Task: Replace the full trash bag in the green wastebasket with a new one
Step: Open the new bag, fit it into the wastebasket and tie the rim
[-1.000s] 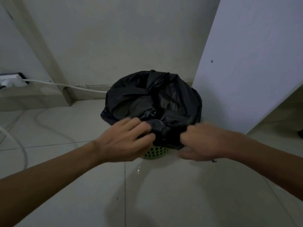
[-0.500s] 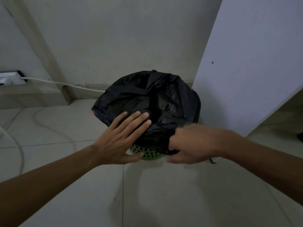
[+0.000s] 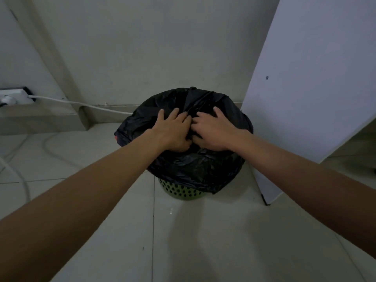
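A black trash bag (image 3: 195, 167) bulges out of a green perforated wastebasket (image 3: 181, 193) that stands on the tiled floor against the wall. The bag's folded rim hangs over most of the basket, so only the basket's lower front shows. My left hand (image 3: 173, 131) lies on the middle of the bag's top, fingers curled into the plastic. Touching it on the right, my right hand (image 3: 211, 131) also gathers a fold of the plastic. What is inside the bag is hidden.
A white panel (image 3: 317, 88) leans upright just right of the basket. A white power strip (image 3: 14, 96) sits on a low ledge at the left, and its cable (image 3: 81, 103) runs along the wall behind the basket. More cable (image 3: 22, 180) loops on the floor at left.
Both hands have moved from the bag's near rim up to the middle of its top and come together. The left hand, flat half a second ago, now curls into the plastic.
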Motion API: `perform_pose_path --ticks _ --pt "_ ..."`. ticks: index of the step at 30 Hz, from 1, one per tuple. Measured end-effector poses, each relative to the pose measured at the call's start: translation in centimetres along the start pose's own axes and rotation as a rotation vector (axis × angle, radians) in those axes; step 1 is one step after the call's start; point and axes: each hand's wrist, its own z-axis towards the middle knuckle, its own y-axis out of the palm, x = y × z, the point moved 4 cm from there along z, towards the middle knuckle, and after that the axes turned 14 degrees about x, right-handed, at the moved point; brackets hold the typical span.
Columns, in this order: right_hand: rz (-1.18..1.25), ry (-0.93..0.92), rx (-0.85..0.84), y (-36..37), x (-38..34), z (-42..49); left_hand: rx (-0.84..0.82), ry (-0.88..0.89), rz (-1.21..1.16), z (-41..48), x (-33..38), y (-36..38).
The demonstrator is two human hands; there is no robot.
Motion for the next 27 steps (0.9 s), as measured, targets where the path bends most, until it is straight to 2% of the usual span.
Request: perform_pose_path --ticks 2,4,8,11,13,15,17,19,20,23,27 --pt "-0.036 0.007 -0.109 0.9 -0.2 0.4 -0.122 -0.020 0.036 0.0 -0.4 1.3" --pt "-0.067 0.039 -0.143 1.4 0.2 0.6 -0.180 -0.038 0.073 -0.2 -1.1 2.3" --pt "-0.100 0.155 -0.210 2.7 2.1 -0.2 -0.185 -0.058 0.108 -0.8 -3.0 2.6" --pt "-0.259 0.245 -0.376 3.7 4.1 -1.2 -0.219 -0.078 0.200 -1.2 -4.9 2.4" --pt "-0.311 0.265 -0.404 3.9 4.7 -1.4 -0.160 -0.110 0.208 -1.3 -5.8 2.0" --pt "-0.193 0.283 -0.279 3.7 4.9 -1.0 0.037 -0.179 0.055 -1.4 -6.1 1.5" --pt "-0.029 0.317 -0.032 2.7 4.8 -0.8 0.320 -0.276 -0.139 -1.9 -6.1 0.8" --pt "0.071 0.411 0.178 1.7 5.2 -1.0 0.479 -0.379 -0.241 -2.6 -6.2 0.4" --pt "0.096 0.485 0.211 1.6 5.6 -1.3 0.470 -0.432 -0.274 -2.9 -6.4 0.5" --pt "0.193 0.677 0.105 1.9 6.4 -1.9 0.313 -0.555 -0.328 -3.0 -6.8 1.2" --pt "0.262 0.711 0.147 1.4 6.6 -1.9 0.292 -0.597 -0.292 -2.8 -6.9 1.1"
